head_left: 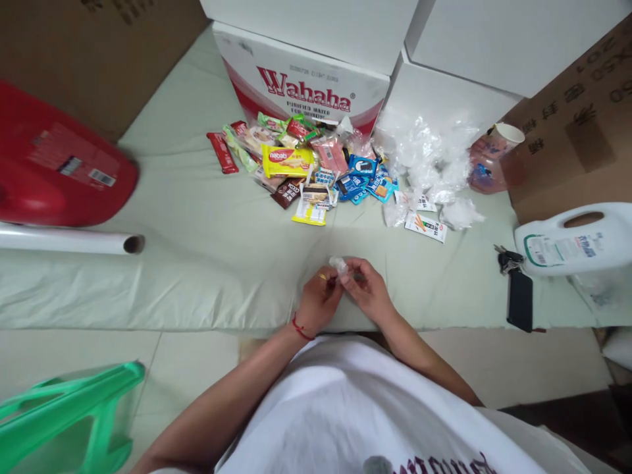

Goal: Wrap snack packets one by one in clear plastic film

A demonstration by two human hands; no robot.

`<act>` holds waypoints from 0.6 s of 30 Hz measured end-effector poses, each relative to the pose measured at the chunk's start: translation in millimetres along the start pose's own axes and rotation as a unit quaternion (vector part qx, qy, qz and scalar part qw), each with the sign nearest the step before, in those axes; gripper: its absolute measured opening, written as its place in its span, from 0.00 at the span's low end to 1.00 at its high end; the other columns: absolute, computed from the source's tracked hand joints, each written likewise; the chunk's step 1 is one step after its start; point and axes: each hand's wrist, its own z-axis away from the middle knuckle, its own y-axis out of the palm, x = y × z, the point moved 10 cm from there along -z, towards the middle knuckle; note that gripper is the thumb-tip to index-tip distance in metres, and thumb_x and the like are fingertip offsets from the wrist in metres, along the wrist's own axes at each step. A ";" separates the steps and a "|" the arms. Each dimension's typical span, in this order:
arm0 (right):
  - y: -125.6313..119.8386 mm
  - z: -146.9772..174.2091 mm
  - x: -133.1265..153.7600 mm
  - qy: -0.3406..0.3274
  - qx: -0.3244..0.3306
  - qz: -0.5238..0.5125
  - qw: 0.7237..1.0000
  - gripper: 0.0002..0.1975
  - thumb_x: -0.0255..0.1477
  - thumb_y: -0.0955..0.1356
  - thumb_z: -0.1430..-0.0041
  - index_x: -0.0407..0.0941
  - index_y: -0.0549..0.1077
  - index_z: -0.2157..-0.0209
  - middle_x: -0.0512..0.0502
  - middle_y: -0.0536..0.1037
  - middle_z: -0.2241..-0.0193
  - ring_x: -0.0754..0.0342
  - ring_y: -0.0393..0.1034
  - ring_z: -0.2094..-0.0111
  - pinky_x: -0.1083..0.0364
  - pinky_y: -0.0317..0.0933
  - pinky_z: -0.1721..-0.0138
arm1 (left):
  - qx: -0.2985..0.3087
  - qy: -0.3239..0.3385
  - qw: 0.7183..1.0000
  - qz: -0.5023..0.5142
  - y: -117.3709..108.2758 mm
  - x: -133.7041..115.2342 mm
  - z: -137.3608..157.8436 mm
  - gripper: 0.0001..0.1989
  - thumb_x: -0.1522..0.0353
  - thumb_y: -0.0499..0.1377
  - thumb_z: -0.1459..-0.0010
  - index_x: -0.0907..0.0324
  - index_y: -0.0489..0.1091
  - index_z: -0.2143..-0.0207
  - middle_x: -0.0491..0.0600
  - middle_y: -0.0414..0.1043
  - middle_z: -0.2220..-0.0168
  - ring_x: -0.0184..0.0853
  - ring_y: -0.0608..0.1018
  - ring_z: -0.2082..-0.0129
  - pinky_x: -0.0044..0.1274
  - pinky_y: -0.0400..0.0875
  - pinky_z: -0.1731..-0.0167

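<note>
Near the front edge of the covered surface, my left hand point(320, 301) and my right hand point(368, 288) meet, fingertips pinching a small crumpled piece of clear plastic point(338, 265) that looks like a bag. Part of it is hidden by the fingers. Beyond my hands lies a heap of wrapped snacks, among them a yellow nabati packet point(288, 160), a red wrapper point(222, 153) and a blue packet point(363, 166). To its right is a pile of crumpled clear plastic bags point(424, 158), with a white sachet point(425, 226) in front.
A white Wahaha carton point(309, 79) stands behind the snacks. Right are a paper cup point(508, 134), a white jug point(580, 240), keys point(508, 259) and a black phone-like object point(520, 301). Left are a red container point(64, 164), a white roll point(69, 239) and a green plastic stool point(74, 411).
</note>
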 end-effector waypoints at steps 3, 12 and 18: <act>-2.9 0.3 -2.3 0.009 -0.012 -0.003 1.000 0.16 0.46 0.73 0.36 0.50 0.78 0.55 0.46 0.79 0.59 0.51 0.74 0.57 0.53 0.71 0.57 | 0.005 0.024 1.000 -0.002 2.7 -4.9 3.1 0.09 0.62 0.64 0.41 0.55 0.74 0.60 0.48 0.75 0.64 0.36 0.76 0.64 0.27 0.70 0.60; -17.9 2.5 7.2 -0.054 -0.041 0.056 0.996 0.08 0.38 0.76 0.40 0.50 0.81 0.62 0.49 0.76 0.65 0.53 0.68 0.64 0.53 0.65 0.59 | -0.005 -0.084 0.990 0.116 3.0 5.0 -4.0 0.14 0.55 0.64 0.41 0.55 0.69 0.67 0.40 0.66 0.77 0.30 0.66 0.78 0.24 0.61 0.75; -20.6 2.6 -21.1 0.055 -0.029 -0.071 0.996 0.17 0.45 0.79 0.47 0.48 0.77 0.66 0.53 0.73 0.73 0.56 0.63 0.71 0.56 0.61 0.66 | 0.024 -0.088 0.987 0.129 2.0 0.7 -6.4 0.16 0.53 0.63 0.40 0.56 0.71 0.69 0.41 0.68 0.78 0.29 0.68 0.78 0.23 0.61 0.75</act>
